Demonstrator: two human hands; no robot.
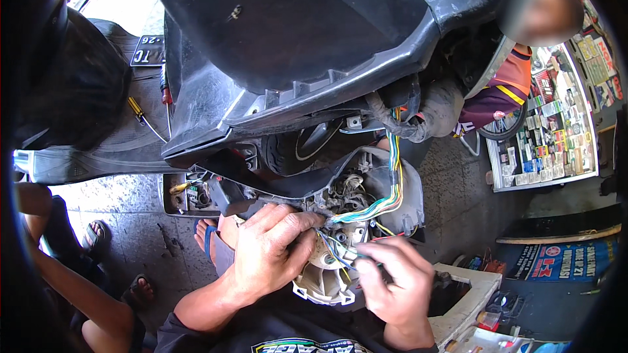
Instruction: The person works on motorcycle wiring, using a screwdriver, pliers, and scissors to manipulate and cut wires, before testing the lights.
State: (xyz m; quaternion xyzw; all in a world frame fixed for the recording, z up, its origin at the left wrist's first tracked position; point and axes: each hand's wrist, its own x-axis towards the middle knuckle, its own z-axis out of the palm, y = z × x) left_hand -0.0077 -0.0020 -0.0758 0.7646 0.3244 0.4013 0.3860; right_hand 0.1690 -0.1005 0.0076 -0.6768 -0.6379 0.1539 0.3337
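Note:
A bundle of coloured wires (394, 180) runs down from under the dark scooter body panel (294, 33) and bends left to the headlight unit (324, 284) in front of me. My left hand (275, 245) is closed at the end of this bundle, thumb and index finger pinched on the wires. To its right, my right hand (396, 281), slightly blurred, has its fingers pinched on thin loose wires (339, 253) over the back of the headlight unit. The exact tips in its grip are hard to make out. A grey plastic cover (409, 189) surrounds the unit.
Two screwdrivers (139, 111) lie on the scooter's footboard beside a number plate (148, 50). A tool tray (190, 193) sits left of the headlight. A person in an orange and maroon shirt (500, 95) is by a display case (546, 127) at right. Another person's arm (78, 281) shows at left.

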